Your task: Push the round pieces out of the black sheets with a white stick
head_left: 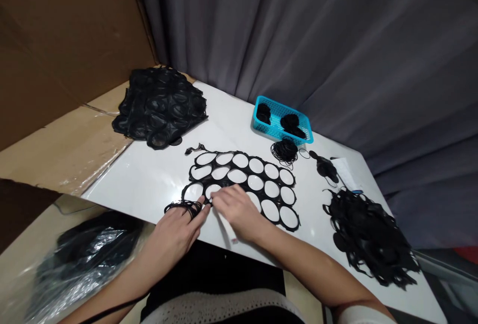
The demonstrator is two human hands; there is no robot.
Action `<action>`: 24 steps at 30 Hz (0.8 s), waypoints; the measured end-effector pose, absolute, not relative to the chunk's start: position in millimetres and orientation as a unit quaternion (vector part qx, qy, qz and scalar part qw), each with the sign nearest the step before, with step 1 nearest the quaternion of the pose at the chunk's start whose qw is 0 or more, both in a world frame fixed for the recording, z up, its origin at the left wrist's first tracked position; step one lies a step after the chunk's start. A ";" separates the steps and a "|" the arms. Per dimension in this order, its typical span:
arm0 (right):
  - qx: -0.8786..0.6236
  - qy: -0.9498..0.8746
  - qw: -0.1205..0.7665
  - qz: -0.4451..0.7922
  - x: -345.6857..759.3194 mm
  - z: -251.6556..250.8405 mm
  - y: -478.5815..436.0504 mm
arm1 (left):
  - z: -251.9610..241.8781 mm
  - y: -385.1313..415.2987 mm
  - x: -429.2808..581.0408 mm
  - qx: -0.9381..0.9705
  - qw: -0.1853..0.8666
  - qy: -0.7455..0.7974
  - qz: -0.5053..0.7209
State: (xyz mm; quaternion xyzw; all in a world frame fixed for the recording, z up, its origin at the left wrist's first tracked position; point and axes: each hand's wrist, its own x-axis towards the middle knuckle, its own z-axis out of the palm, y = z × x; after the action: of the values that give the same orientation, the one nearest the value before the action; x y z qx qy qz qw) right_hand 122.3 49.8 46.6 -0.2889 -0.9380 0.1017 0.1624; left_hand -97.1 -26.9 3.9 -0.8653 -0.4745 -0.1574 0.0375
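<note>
A black rubber sheet (263, 178) punched with rows of oval holes lies flat on the white table (224, 125). My left hand (175, 232) rests at its near left corner, with several thin black rings (184, 208) looped over the fingers. My right hand (233, 212) lies on the sheet's lower left part, its fingertips bunched against the black web beside a hole. Under that hand a thin white strip (228, 229) with a red tip shows; I cannot tell what it is. The hand hides part of the sheet.
A blue plastic basket (261, 106) holding black pieces stands at the far edge, with a tangle of black rings (284, 151) before it. Black rubber scrap heaps lie at the left (159, 107) and right (369, 239). A plastic bag (82, 264) sits at lower left.
</note>
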 end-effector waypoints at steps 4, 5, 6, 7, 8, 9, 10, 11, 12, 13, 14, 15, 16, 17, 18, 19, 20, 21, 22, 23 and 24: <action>-0.457 -0.851 0.257 0.031 148.8 48.3 98.1 | 2.7 -26.4 -99.2 -0.867 0.020 -0.479 -0.138; -0.502 -0.816 0.285 0.018 159.3 50.5 111.0 | 2.8 -26.2 -99.8 -0.867 0.019 -0.478 -0.139; -0.536 -0.786 0.309 0.015 170.6 53.4 121.8 | 3.0 -26.0 -100.3 -0.867 0.021 -0.477 -0.143; -0.564 -0.754 0.336 0.020 182.4 56.8 129.7 | 3.3 -25.6 -100.8 -0.867 0.025 -0.476 -0.147; -0.587 -0.723 0.363 0.036 194.4 60.4 134.3 | 3.4 -25.2 -101.3 -0.867 0.029 -0.474 -0.152; -0.604 -0.695 0.386 0.060 206.3 63.6 136.0 | 3.4 -24.7 -101.9 -0.866 0.032 -0.473 -0.158; -0.617 -0.670 0.403 0.088 217.8 66.3 135.1 | 3.2 -24.1 -102.6 -0.867 0.034 -0.470 -0.164; -0.627 -0.649 0.414 0.117 228.7 68.2 132.6 | 2.8 -23.4 -103.4 -0.867 0.034 -0.467 -0.170; -0.634 -0.634 0.420 0.141 239.0 69.2 129.4 | 2.3 -22.6 -104.3 -0.867 0.033 -0.464 -0.177; -0.639 -0.623 0.423 0.156 248.4 69.5 126.4 | 1.5 -21.7 -105.2 -0.868 0.033 -0.461 -0.182; -0.643 -0.614 0.427 0.163 257.0 69.2 124.4 | 0.6 -20.7 -106.2 -0.868 0.032 -0.459 -0.186; -0.648 -0.606 0.432 0.158 264.5 68.7 124.0 | -0.4 -19.6 -107.1 -0.869 0.031 -0.458 -0.188; -0.655 -0.599 0.439 0.141 271.1 68.3 125.5 | -1.5 -18.5 -107.8 -0.868 0.029 -0.457 -0.190; -0.663 -0.592 0.443 0.115 276.7 68.0 129.0 | -2.6 -17.6 -108.3 -0.868 0.027 -0.457 -0.191; -0.671 -0.586 0.446 0.082 281.1 68.0 134.5 | -3.6 -16.9 -108.5 -0.868 0.024 -0.458 -0.189; -0.677 -0.583 0.446 0.049 284.5 68.2 141.4 | -4.4 -16.7 -108.2 -0.868 0.023 -0.460 -0.186; -0.681 -0.583 0.443 0.021 286.8 68.5 149.4 | -4.9 -17.0 -107.6 -0.867 0.022 -0.463 -0.182; -0.683 -0.587 0.434 0.004 288.2 68.6 157.8 | -5.0 -17.8 -106.7 -0.866 0.021 -0.467 -0.177; -0.684 -0.597 0.419 0.000 288.7 68.4 166.0 | -4.9 -19.0 -105.5 -0.864 0.019 -0.474 -0.172; -0.684 -0.610 0.400 0.006 288.4 68.0 173.3 | -4.5 -20.6 -104.1 -0.861 0.016 -0.480 -0.168; -0.683 -0.624 0.379 0.016 287.5 67.3 179.1 | -4.1 -22.3 -102.8 -0.858 0.013 -0.487 -0.165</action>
State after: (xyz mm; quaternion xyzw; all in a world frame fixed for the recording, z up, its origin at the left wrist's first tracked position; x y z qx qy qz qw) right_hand 287.5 179.1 67.3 -0.6829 -0.6242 0.0159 0.3792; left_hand -102.8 -22.3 -4.1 -0.8578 -0.4865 -0.1650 0.0131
